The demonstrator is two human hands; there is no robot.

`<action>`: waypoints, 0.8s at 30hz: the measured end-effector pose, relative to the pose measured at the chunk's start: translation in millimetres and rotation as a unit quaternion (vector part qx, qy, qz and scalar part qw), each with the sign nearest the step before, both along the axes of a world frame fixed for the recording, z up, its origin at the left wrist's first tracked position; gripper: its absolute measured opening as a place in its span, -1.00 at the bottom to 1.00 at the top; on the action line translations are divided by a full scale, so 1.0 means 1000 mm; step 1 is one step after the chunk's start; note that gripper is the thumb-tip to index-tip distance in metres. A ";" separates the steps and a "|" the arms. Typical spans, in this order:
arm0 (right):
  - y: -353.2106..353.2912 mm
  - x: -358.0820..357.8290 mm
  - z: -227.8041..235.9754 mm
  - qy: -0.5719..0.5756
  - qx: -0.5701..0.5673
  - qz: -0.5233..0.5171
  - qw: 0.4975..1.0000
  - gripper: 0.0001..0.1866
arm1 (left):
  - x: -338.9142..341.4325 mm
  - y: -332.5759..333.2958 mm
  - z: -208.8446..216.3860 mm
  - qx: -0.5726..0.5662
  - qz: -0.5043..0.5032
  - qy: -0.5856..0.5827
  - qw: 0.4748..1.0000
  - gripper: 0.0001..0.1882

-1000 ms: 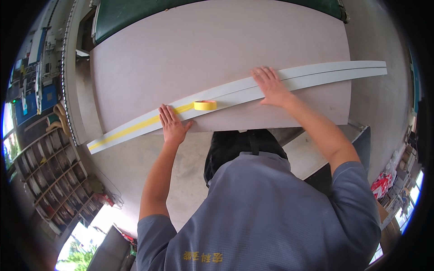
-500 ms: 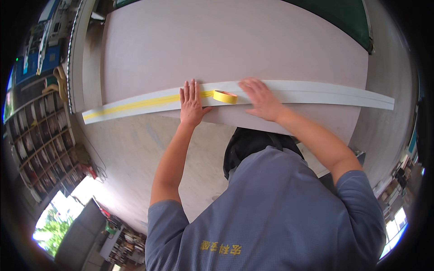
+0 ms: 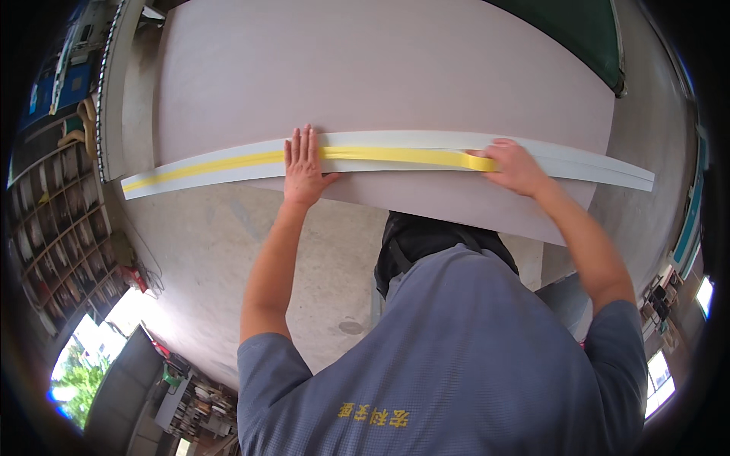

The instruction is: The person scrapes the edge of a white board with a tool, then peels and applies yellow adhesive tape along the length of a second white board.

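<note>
A long white strip (image 3: 563,156) lies across the near part of a broad pale table (image 3: 380,76), its two ends reaching past the table's sides. Yellow tape (image 3: 220,163) runs along the strip from its left end. My left hand (image 3: 306,169) presses flat on the strip and tape, fingers stretched out. To the right, my right hand (image 3: 515,167) grips the roll of yellow tape (image 3: 480,162), fingers wrapped round it and partly hiding it. A stretch of tape (image 3: 395,155) extends between the two hands.
At the far right is a dark green surface (image 3: 566,38). Shelving (image 3: 65,235) filled with flat items stands at the left. A cable (image 3: 152,266) lies on the concrete floor (image 3: 220,281) near a red object (image 3: 135,277).
The right hand, open and beside the roll before, now holds it and has moved right. More tape has come off the roll along the strip. My left hand stays flat on the strip.
</note>
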State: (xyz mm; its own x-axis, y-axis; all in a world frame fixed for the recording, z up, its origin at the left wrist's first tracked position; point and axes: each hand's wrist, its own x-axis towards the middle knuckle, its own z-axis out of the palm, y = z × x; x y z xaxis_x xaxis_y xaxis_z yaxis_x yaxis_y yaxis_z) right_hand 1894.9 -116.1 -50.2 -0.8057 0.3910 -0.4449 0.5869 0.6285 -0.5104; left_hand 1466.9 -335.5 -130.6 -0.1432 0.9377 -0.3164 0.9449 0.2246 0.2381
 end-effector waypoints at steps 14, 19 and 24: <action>0.069 0.351 0.060 0.015 0.111 -0.038 0.993 -0.67 | 0.253 0.090 0.045 0.035 -0.129 -0.111 0.985 0.39; 0.084 0.372 0.044 0.021 0.021 -0.078 0.997 -0.64 | 0.413 0.167 0.026 0.076 -0.194 -0.056 0.977 0.24; 0.089 0.351 0.025 -0.028 0.017 -0.159 0.987 -0.70 | 0.426 0.189 0.023 0.113 -0.187 -0.130 0.967 0.09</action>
